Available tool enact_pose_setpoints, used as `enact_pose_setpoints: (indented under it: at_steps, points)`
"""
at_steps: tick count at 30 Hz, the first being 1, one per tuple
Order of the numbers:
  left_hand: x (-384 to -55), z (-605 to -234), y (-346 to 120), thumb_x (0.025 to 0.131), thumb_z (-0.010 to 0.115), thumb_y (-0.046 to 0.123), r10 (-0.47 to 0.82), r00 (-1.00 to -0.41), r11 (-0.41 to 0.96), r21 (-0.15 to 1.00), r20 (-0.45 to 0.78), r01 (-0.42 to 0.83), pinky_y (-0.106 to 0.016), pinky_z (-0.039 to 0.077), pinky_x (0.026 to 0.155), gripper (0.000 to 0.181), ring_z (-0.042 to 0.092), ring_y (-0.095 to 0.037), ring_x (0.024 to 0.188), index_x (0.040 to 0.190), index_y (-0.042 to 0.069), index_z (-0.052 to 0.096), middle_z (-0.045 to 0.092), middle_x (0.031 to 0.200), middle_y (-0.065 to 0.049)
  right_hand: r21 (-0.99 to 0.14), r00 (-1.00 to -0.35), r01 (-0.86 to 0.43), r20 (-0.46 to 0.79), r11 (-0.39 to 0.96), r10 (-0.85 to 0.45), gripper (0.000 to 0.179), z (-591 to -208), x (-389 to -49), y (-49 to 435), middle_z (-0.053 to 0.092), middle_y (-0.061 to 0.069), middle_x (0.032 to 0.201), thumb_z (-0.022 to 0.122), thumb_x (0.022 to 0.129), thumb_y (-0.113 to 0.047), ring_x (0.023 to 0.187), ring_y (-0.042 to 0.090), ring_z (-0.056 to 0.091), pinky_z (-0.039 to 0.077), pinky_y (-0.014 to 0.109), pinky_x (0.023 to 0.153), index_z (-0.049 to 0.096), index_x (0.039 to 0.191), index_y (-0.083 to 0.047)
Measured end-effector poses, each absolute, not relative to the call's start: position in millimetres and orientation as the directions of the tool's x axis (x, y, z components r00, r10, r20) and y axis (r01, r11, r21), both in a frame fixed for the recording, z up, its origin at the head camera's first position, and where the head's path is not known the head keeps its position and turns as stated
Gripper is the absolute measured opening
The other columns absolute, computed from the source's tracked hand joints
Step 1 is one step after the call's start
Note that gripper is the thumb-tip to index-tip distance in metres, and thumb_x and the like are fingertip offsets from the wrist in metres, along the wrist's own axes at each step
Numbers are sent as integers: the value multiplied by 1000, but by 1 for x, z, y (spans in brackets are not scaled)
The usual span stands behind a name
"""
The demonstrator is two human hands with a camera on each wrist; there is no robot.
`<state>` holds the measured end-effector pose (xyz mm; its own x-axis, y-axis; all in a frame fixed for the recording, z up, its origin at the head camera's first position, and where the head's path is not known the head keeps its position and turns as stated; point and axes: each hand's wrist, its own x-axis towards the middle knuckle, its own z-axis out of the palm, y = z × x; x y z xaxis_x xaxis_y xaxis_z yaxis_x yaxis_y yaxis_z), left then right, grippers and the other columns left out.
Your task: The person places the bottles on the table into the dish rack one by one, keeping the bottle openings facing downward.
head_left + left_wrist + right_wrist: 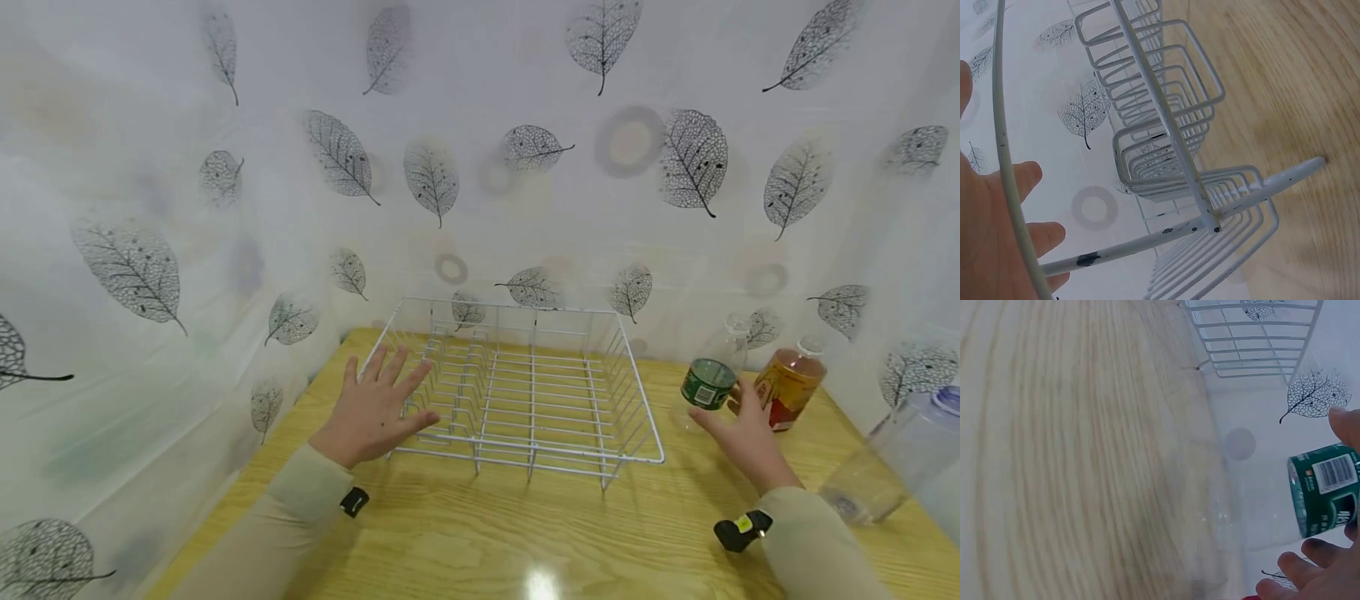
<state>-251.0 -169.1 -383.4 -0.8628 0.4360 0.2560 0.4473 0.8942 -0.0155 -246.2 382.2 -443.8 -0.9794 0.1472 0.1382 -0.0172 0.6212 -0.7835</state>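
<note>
My left hand (377,417) is spread flat, fingers apart, over the left end of the white wire dish rack (532,454). From the left wrist, its fingers (1044,237) show behind the curved rim wire. At the right, a clear plastic bottle with a green label (708,383) stands on the table. My right hand (753,437) holds it around the label, thumb on the near side and fingers on the right. The right wrist view shows the green label (1329,487) between thumb and fingers. Just behind that hand stands a bottle of reddish drink with a yellow-orange label (789,387).
A large clear jug with a purple cap (873,467) stands by the right forearm. The wooden table (450,533) ends at a whitish curtain (480,208) printed with leaves, at the back and left. The rack has upright plate slots on its left side.
</note>
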Motion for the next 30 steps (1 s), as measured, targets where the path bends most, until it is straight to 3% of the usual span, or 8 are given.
enact_pose_setpoints:
  at_steps: [8,14,22,30]
  points:
    - [-251,-383,-168,94,40,76,439,-860,891,-8,261,453,-76,8,112,85,9,-46,151,161,25,32,23,164,-20,-871,-970,87,37,484,241,117,-459,-266,378,1,36,161,66,94,-54,145,57,11,17,71,113,-20,159,-10]
    - [-251,-382,-168,94,40,76,444,-856,890,-15,265,456,-76,9,111,85,9,-45,151,161,25,32,24,164,-19,-900,-949,101,41,425,312,112,-474,-280,374,18,31,160,72,93,-46,144,50,22,19,64,116,-7,161,-6]
    - [-251,-382,-169,95,41,75,448,-852,887,-12,273,462,-76,9,111,84,9,-45,151,161,25,31,25,164,-19,-871,-941,161,6,465,337,105,-472,-278,370,24,35,156,67,95,-46,142,51,28,25,64,115,1,159,5]
    - [-251,-382,-170,95,40,75,446,-854,888,-15,268,460,-76,9,112,83,9,-44,151,161,25,31,24,164,-18,-864,-953,125,33,487,302,98,-469,-276,368,30,35,152,66,96,-46,139,50,33,26,65,113,10,157,7]
